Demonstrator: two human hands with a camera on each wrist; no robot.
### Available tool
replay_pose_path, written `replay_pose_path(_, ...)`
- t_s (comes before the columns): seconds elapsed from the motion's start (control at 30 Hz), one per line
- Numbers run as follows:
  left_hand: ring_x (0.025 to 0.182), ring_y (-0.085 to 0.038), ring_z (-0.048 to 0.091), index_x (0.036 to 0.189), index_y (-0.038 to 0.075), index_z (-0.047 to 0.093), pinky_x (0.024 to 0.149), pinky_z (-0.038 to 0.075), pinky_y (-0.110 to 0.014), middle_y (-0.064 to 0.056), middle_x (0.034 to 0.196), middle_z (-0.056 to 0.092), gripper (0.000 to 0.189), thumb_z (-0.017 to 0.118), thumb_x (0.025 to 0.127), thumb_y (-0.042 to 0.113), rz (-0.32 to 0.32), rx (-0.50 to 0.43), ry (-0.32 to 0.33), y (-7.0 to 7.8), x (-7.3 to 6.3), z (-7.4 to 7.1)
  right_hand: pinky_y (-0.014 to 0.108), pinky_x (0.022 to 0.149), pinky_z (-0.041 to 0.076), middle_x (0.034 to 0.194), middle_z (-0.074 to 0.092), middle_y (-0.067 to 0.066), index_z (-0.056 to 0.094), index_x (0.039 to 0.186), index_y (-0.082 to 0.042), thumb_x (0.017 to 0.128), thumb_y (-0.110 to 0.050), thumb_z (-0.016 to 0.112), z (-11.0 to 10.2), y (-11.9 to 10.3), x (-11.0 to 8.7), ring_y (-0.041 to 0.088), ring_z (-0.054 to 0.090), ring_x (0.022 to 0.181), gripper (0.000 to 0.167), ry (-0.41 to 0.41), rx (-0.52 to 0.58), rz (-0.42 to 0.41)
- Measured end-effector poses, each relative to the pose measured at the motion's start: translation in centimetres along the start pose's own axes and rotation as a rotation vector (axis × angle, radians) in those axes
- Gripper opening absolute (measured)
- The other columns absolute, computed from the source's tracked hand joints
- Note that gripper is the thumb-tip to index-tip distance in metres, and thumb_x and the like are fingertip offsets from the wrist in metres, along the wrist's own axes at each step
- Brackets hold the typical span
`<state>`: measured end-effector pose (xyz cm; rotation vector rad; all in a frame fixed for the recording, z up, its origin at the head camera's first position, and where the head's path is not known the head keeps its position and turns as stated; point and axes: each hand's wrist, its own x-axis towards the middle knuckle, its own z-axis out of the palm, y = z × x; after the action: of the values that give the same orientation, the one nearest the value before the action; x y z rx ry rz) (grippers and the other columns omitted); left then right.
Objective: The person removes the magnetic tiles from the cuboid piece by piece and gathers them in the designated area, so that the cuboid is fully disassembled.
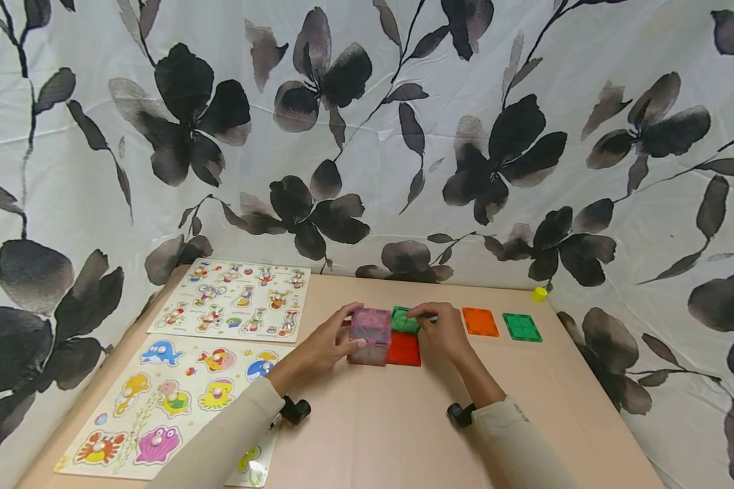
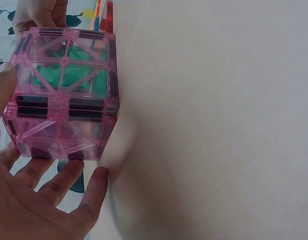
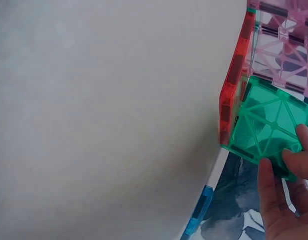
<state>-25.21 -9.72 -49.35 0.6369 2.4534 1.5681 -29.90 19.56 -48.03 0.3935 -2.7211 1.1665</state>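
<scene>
A pink cube of see-through magnetic tiles (image 1: 370, 336) stands on the table, and my left hand (image 1: 325, 344) holds it from the left, thumb and fingers spread about its sides. Beside the cube lies a red magnetic tile (image 1: 405, 350). My right hand (image 1: 445, 333) pinches a green magnetic tile (image 3: 272, 122) by its edge. This tile stands upright at the red tile's far edge, with one side next to the pink cube. In the left wrist view, the green shows through the pink walls (image 2: 59, 75).
Right of my right hand lie an orange tile (image 1: 480, 322) and another green tile (image 1: 522, 327). A blue tile (image 3: 197, 212) is near that hand. A yellow piece (image 1: 539, 294) sits at the far right corner. Two picture puzzle boards (image 1: 159, 363) cover the table's left side.
</scene>
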Motion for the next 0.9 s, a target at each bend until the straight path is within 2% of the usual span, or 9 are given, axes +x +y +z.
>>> replay_pose_path(0.1, 0.155, -0.040, 0.042, 0.167, 0.019, 0.028, 0.125, 0.034, -0.064, -0.013, 0.167, 0.042, 0.078, 0.072, 0.103, 0.024, 0.007, -0.001, -0.006, 0.0, 0.0, 0.1, 0.029, 0.072, 0.058, 0.113, 0.080, 0.007, 0.085, 0.106, -0.020, 0.097, 0.004, 0.071, -0.2, 0.5, 0.0, 0.027, 0.071, 0.097, 0.029, 0.027, 0.029, 0.032)
replay_pose_path(0.23, 0.155, -0.041, 0.042, 0.167, 0.019, 0.027, 0.125, 0.035, -0.065, -0.014, 0.167, 0.041, 0.078, 0.072, 0.103, 0.023, 0.012, -0.006, -0.013, 0.0, 0.0, 0.2, 0.028, 0.082, 0.060, 0.121, 0.078, 0.008, 0.083, 0.116, -0.017, 0.098, 0.000, 0.073, -0.6, 1.1, -0.4, 0.029, 0.073, 0.100, 0.027, 0.051, 0.106, 0.075)
replay_pose_path(0.3, 0.155, -0.041, 0.042, 0.167, 0.020, 0.027, 0.125, 0.035, -0.064, -0.013, 0.167, 0.040, 0.078, 0.072, 0.103, 0.023, 0.009, -0.005, -0.014, 0.0, -0.1, 0.2, 0.026, 0.081, 0.060, 0.123, 0.077, 0.007, 0.083, 0.118, -0.017, 0.098, -0.002, 0.074, -0.8, 1.4, -0.7, 0.028, 0.072, 0.098, 0.026, 0.058, 0.138, 0.097)
replay_pose_path(0.47, 0.155, -0.039, 0.042, 0.167, 0.023, 0.028, 0.125, 0.035, -0.064, -0.011, 0.168, 0.041, 0.078, 0.072, 0.103, 0.024, -0.005, 0.000, -0.009, 0.1, 0.0, 0.2, 0.024, 0.077, 0.061, 0.126, 0.076, 0.008, 0.081, 0.122, -0.017, 0.098, -0.006, 0.075, -1.8, 1.3, -1.9, 0.025, 0.070, 0.094, 0.026, 0.047, 0.196, 0.147)
replay_pose_path(0.7, 0.155, -0.039, 0.043, 0.166, 0.023, 0.028, 0.126, 0.034, -0.062, -0.012, 0.167, 0.041, 0.078, 0.072, 0.102, 0.025, -0.006, 0.005, -0.004, 0.1, 0.0, 0.2, 0.028, 0.089, 0.064, 0.140, 0.070, 0.014, 0.077, 0.131, -0.011, 0.098, -0.009, 0.076, -4.2, 1.1, -3.8, 0.031, 0.077, 0.106, 0.033, 0.012, 0.304, 0.248)
replay_pose_path(0.9, 0.154, -0.040, 0.043, 0.167, 0.020, 0.027, 0.126, 0.034, -0.062, -0.013, 0.167, 0.040, 0.078, 0.072, 0.103, 0.024, -0.005, 0.017, -0.006, 0.2, -0.1, 0.1, 0.028, 0.087, 0.064, 0.137, 0.071, 0.020, 0.075, 0.132, -0.008, 0.099, -0.008, 0.075, -5.8, 1.7, -5.6, 0.036, 0.079, 0.106, 0.033, 0.010, 0.318, 0.334)
